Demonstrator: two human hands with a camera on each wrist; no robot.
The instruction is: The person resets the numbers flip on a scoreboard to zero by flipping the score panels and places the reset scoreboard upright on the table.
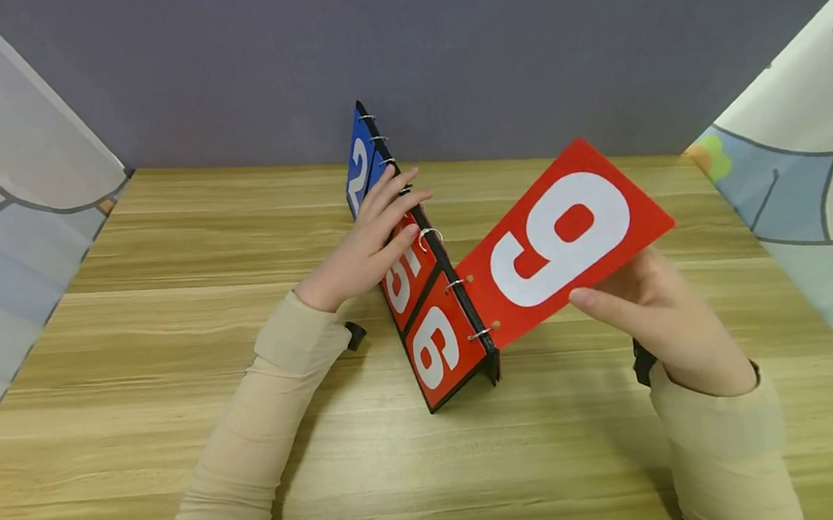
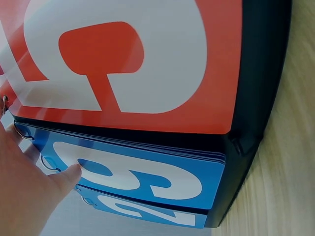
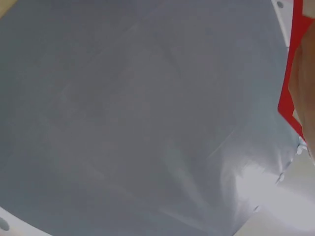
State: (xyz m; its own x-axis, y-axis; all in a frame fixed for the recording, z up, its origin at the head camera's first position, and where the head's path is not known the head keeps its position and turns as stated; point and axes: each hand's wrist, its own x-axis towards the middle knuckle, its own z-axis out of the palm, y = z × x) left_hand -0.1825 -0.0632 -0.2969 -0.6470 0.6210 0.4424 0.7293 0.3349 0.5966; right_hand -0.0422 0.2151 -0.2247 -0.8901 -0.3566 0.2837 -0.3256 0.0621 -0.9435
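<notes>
A tabletop flip scoreboard (image 1: 438, 291) with a black frame and ring-bound number cards stands tent-like on the table. My left hand (image 1: 366, 252) rests across its ringed top edge, fingers extended over it. In the left wrist view, a fingertip of that hand lies against a blue card (image 2: 123, 169) beside the rings. My right hand (image 1: 666, 315) pinches the outer edge of a red number card (image 1: 572, 236), thumb on the printed face and fingers behind. That card is lifted to the right of the frame, still on its rings. Its red edge (image 3: 288, 93) shows in the right wrist view.
Another red card (image 1: 436, 350) lies on the scoreboard's left face, with blue cards (image 1: 358, 165) at its far end. The wooden table (image 1: 190, 332) ends at a grey wall (image 1: 517, 49). Patterned panels (image 1: 12, 207) flank both sides.
</notes>
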